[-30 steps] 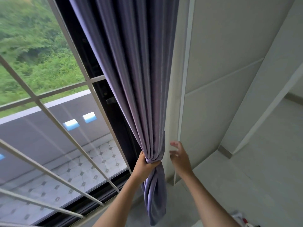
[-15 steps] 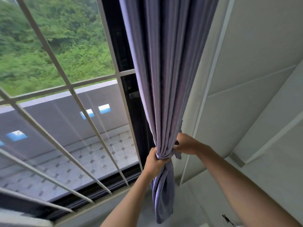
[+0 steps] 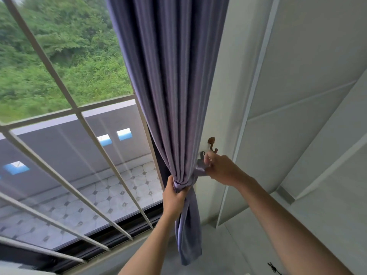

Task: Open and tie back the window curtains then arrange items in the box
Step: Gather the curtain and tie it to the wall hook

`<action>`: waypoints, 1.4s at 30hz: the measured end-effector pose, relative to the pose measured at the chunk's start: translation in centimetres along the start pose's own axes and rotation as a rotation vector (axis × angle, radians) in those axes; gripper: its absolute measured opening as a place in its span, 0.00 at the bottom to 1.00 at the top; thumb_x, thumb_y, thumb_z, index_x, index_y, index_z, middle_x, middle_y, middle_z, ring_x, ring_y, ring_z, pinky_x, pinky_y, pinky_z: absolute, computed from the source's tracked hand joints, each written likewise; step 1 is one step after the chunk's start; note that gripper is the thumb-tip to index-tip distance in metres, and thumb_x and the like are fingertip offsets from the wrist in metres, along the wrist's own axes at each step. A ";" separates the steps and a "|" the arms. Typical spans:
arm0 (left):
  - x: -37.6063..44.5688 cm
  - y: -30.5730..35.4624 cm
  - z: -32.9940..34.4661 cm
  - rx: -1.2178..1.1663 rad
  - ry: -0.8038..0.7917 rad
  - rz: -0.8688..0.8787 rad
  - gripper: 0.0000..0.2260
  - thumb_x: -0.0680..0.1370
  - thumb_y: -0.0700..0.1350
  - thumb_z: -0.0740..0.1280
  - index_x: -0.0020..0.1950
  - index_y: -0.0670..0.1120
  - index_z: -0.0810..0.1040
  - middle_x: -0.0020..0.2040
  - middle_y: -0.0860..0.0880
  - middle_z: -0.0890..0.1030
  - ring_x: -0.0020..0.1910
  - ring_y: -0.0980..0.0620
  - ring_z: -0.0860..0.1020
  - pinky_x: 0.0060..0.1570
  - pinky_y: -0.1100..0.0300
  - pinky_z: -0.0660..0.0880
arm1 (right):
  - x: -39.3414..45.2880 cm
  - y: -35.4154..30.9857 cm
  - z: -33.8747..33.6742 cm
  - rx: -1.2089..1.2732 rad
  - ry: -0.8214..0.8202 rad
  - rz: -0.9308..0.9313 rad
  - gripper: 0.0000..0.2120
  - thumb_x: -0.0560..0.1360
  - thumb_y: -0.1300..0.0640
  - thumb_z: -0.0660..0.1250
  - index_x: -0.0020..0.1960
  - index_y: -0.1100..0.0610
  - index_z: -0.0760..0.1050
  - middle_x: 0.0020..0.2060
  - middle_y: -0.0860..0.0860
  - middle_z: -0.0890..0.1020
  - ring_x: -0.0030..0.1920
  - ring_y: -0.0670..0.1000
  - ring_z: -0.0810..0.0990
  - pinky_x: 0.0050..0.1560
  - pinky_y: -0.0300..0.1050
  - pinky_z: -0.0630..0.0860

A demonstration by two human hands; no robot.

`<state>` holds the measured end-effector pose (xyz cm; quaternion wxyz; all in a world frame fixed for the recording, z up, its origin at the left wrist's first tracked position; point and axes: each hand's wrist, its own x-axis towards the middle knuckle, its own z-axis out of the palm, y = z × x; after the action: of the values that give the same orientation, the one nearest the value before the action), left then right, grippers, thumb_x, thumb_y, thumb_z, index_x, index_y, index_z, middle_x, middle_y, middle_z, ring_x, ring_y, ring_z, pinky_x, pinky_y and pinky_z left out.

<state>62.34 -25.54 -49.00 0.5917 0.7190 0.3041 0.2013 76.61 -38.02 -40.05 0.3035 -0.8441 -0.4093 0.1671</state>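
A purple curtain (image 3: pixel 170 80) hangs gathered into a bundle beside the right edge of the window (image 3: pixel 65 120). My left hand (image 3: pixel 174 197) grips the bundle at its narrowest point, where a matching tie-back band (image 3: pixel 195 176) wraps around it. My right hand (image 3: pixel 220 169) pinches the free end of that band, with its small dark loop just below a brown wall hook (image 3: pixel 212 143) on the white wall. Beneath my left hand the curtain's tail hangs loose. No box is in view.
White bars (image 3: pixel 59 80) cross the window, with green trees and a tiled balcony floor outside. A white panelled wall (image 3: pixel 288 86) fills the right side. A small dark object (image 3: pixel 273 267) lies on the floor at the lower right.
My right hand went from open beside the curtain to gripping the tie-back, then pulled its end right and up toward the hook. The view shifted right, revealing the hook. My left hand kept its grip.
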 end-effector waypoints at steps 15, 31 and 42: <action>1.0 0.7 -0.8 0.049 -0.185 -0.071 0.14 0.73 0.37 0.70 0.52 0.54 0.74 0.49 0.56 0.80 0.51 0.57 0.78 0.45 0.67 0.74 | -0.6 0.1 1.5 -0.314 -0.078 -0.018 0.17 0.76 0.48 0.56 0.36 0.58 0.72 0.37 0.52 0.76 0.41 0.54 0.75 0.50 0.47 0.68; 1.1 0.8 -1.2 0.008 -0.151 -0.097 0.16 0.74 0.37 0.69 0.52 0.57 0.72 0.51 0.57 0.80 0.52 0.58 0.77 0.51 0.60 0.75 | -1.6 3.6 -2.5 1.489 -0.020 0.529 0.09 0.77 0.61 0.64 0.54 0.65 0.78 0.38 0.57 0.83 0.33 0.49 0.83 0.43 0.45 0.82; 0.1 1.1 -0.7 0.018 -0.106 -0.102 0.13 0.75 0.37 0.68 0.54 0.52 0.72 0.48 0.58 0.78 0.48 0.61 0.76 0.42 0.69 0.72 | 1.2 4.7 -0.2 1.165 0.251 0.653 0.13 0.77 0.53 0.68 0.55 0.61 0.78 0.45 0.55 0.82 0.47 0.53 0.81 0.48 0.47 0.78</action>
<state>62.21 -25.06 -47.77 0.6099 0.7175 0.3106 0.1296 80.20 -39.39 -43.01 0.6877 -0.6362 0.0619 0.3442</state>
